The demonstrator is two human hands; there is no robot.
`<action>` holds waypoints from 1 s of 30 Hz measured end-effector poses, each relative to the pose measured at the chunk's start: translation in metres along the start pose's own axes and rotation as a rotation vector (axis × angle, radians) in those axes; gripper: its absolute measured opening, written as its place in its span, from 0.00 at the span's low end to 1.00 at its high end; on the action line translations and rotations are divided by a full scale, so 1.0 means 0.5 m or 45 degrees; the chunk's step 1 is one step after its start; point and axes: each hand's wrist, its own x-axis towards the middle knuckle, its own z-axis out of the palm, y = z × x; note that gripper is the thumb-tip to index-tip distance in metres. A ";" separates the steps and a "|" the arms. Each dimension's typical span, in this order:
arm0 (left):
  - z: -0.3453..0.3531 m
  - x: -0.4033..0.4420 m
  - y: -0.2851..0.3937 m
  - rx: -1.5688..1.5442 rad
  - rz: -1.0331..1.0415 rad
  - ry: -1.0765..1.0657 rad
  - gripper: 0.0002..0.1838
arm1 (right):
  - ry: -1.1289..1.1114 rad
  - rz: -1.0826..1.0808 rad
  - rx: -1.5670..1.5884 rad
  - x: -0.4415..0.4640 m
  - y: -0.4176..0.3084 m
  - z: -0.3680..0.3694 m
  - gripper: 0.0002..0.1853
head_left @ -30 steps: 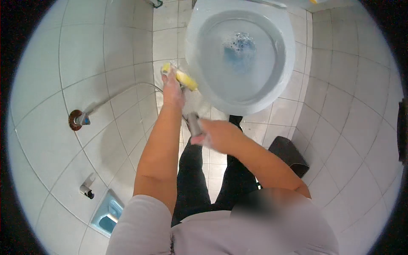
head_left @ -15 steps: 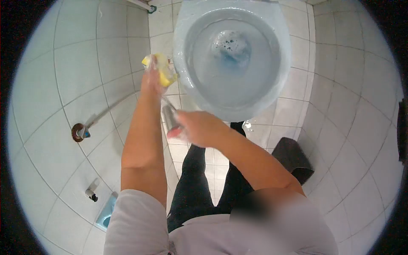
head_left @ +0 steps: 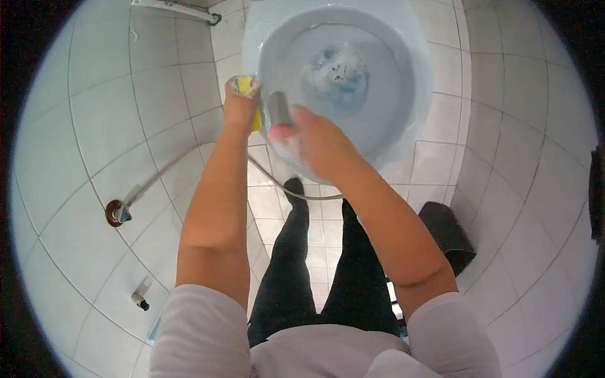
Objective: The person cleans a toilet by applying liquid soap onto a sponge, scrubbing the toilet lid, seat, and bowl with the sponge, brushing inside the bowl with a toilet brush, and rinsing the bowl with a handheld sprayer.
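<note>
My left hand (head_left: 240, 110) is closed around a yellow sponge (head_left: 244, 84) with white suds on it, against the left outer side of the toilet bowl (head_left: 403, 135). My right hand (head_left: 324, 148), blurred by motion, grips a grey, tube-shaped hand sprayer (head_left: 278, 108) with a pink part at its near end. The sprayer is over the bowl's left front rim. Foam and bluish water (head_left: 343, 79) lie in the bottom of the bowl. A grey hose (head_left: 277, 184) curves below the bowl and passes behind my right forearm, its join to the sprayer hidden.
A dark bin (head_left: 447, 236) stands on the floor at the right. On the left tiled wall are a tap valve (head_left: 118, 213) and a small fitting (head_left: 140, 301). A white pipe (head_left: 176, 7) runs at the upper left. My legs stand in front of the bowl.
My right hand has moved up with the sprayer, from beside the bowl to over its rim. My left hand has shifted slightly right with the sponge, against the bowl. More of the hose shows.
</note>
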 end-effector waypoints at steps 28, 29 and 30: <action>-0.003 0.043 -0.030 -0.065 -0.159 -0.157 0.29 | -0.144 -0.098 -0.100 -0.002 -0.120 0.004 0.20; -0.026 0.013 -0.011 -0.101 -0.061 0.001 0.31 | -0.257 -0.039 -0.112 -0.009 -0.112 0.011 0.22; -0.042 0.002 -0.024 -0.112 -0.071 0.016 0.31 | -0.374 0.028 -0.119 -0.017 -0.110 0.024 0.23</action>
